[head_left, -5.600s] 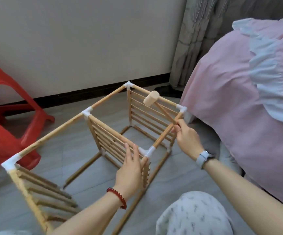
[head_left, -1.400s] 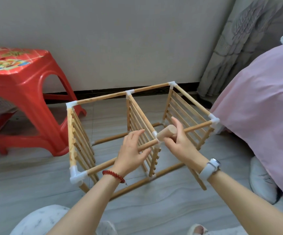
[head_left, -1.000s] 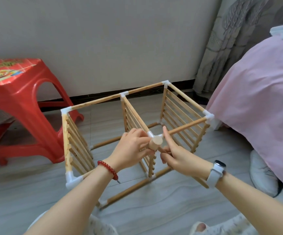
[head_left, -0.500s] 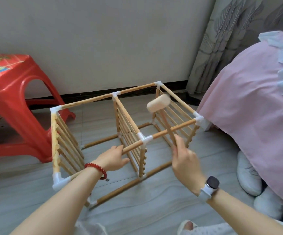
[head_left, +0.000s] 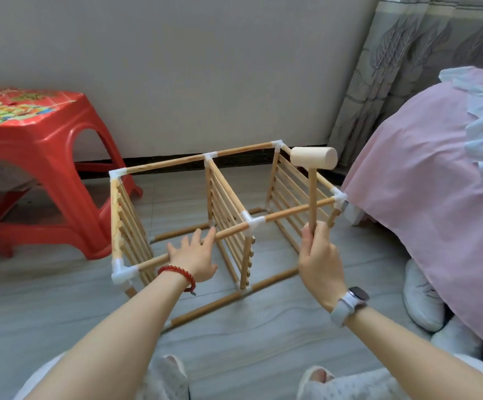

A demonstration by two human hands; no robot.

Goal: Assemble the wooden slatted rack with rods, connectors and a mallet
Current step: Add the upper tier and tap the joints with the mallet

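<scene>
**Mallet raised over the near rail, left hand bracing**

We start with the biggest thing near us, the bed under its pink cover on the right, and the red plastic stool on the left against the wall. Between them, on the grey floor, stands the rack: three slatted panels upright, tied along the top by rods running through white connectors. It looks nearly whole to us; what remains, we judge, is seating the joints tight.

Our left hand lies on the near top rod with the fingers straight and spread, pressing rather than gripping. We read that as a brace, so the frame does not skid or rack sideways under a blow.

Our right hand is curled round the lower end of the mallet handle, which stands nearly upright, the pale head well above the rail. Holding low on the handle gives the head more swing.

The middle connector sits on the near rail between the two hands, just beside the left fingertips and below and left of the mallet head. It seems the likely target.
</scene>
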